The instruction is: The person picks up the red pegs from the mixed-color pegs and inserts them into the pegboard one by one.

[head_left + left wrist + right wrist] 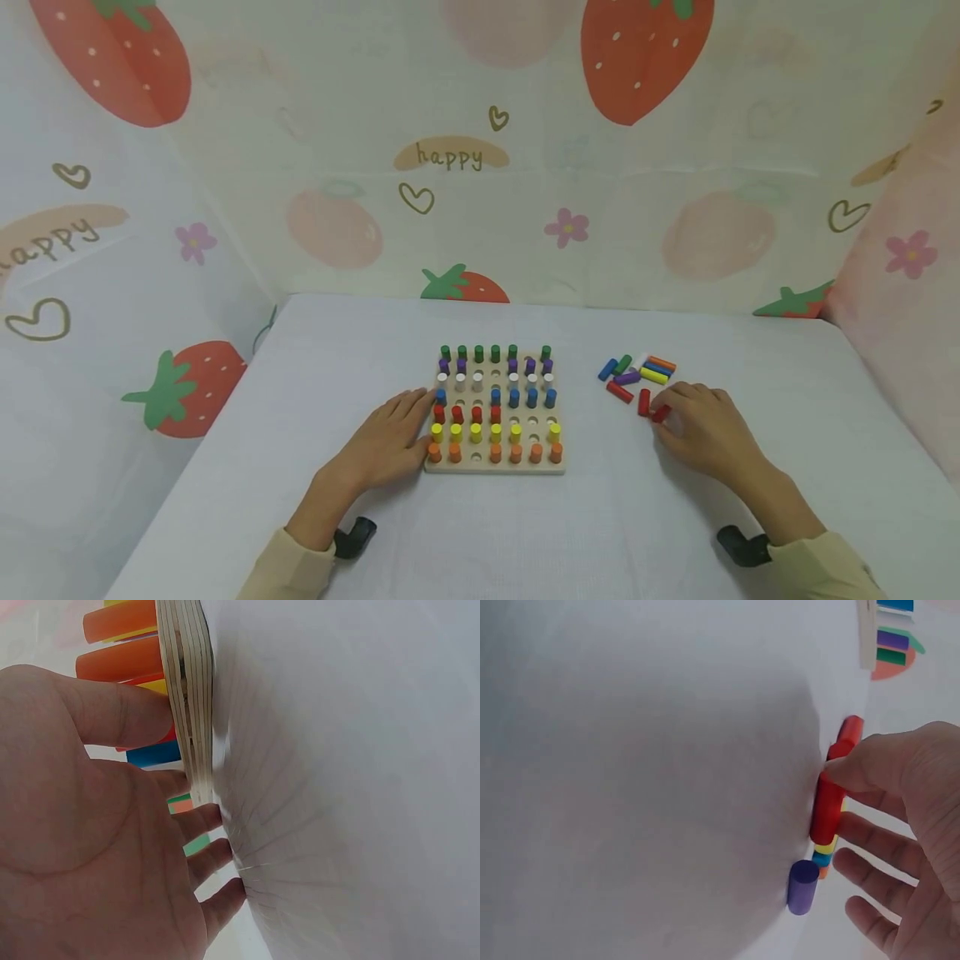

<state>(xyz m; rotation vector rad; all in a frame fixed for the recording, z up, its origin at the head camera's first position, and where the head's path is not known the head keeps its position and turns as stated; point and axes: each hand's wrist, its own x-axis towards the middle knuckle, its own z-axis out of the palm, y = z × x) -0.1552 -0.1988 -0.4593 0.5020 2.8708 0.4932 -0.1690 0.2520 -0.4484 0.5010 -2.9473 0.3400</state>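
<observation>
A wooden pegboard (495, 469) carries rows of coloured pegs: green, purple, white, blue, red, yellow and orange from far to near. Some holes in the rows have no peg. Along the board's left edge lies my left hand (390, 437), its fingers extended; in the left wrist view the thumb (139, 716) touches the board's side. To the right of the board, my right hand (705, 429) pinches a red peg (826, 814) between thumb and forefinger, low over the tabletop. Two other red pegs lie close by, one of them (644, 402) beside the fingertips.
Beyond the right hand lie several loose pegs, among them a yellow peg (654, 376), a green peg (622, 364) and a blue peg (607, 369). A purple peg (802, 887) shows near the right hand in its wrist view. Printed cloth walls (480, 242) surround the white table (360, 333).
</observation>
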